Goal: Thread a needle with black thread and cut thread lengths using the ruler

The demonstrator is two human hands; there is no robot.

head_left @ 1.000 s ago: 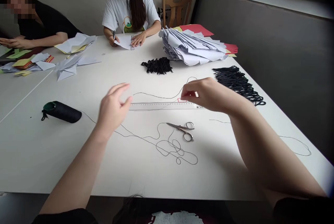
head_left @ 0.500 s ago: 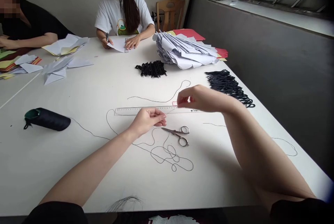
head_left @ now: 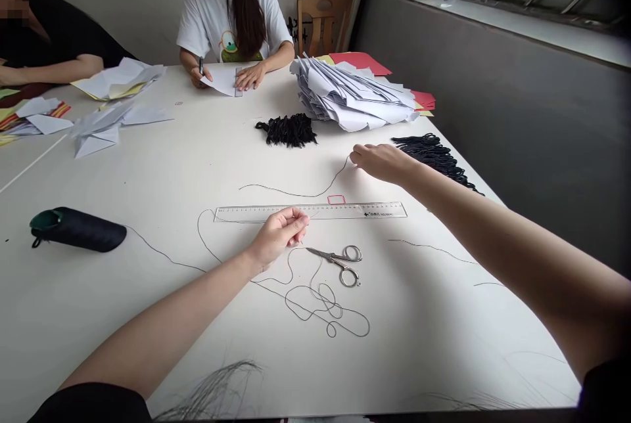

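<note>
My left hand (head_left: 280, 234) is closed in a pinch on a thin dark thread, over the middle of a clear ruler (head_left: 384, 211). A bit of the thread shows beside its fingertips. Farther off, my right hand (head_left: 377, 163) has its fingers pressed together at the right end of a separate cut thread (head_left: 340, 177), which lies curved behind the ruler. Small metal scissors (head_left: 340, 259), slightly spread, rest just right of my left hand. A dark spool of thread (head_left: 83, 229) lies at the left, its strand running toward loose loops near the scissors.
Behind the ruler lies a bundle of black cords (head_left: 288, 130); another row of looped dark cords (head_left: 434, 157) is partly behind my right arm. A stack of white papers (head_left: 352, 94) stands at the back. Across the table, a person (head_left: 236, 22) holds a pen over paper.
My right hand has moved away from my left, back and to the right, onto the end of the curved thread. My left hand has stayed near the ruler, still pinching.
</note>
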